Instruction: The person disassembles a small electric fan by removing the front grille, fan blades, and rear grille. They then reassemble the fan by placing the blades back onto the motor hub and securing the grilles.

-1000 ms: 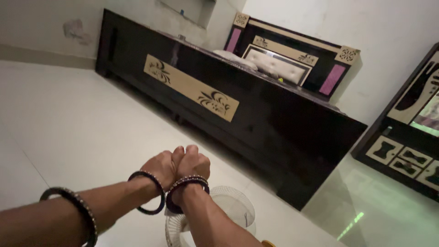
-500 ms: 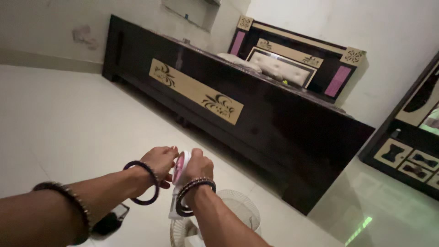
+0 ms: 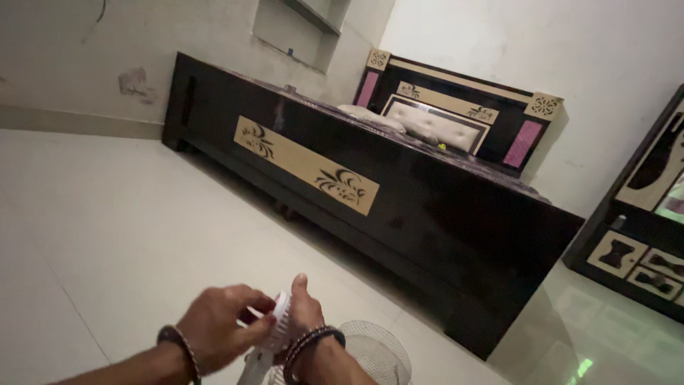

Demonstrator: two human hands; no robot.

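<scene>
You are gripping a small white ribbed part low in the frame: your left hand is pinching its near side with curled fingers, and your right hand is closing around its far side, thumb pointing up. A white wire fan grille is lying on the pale tiled floor just beside your right wrist. Beyond, well apart, a dark bed frame with cream floral panels is standing along the wall, and a dark cabinet is occupying the right edge.
</scene>
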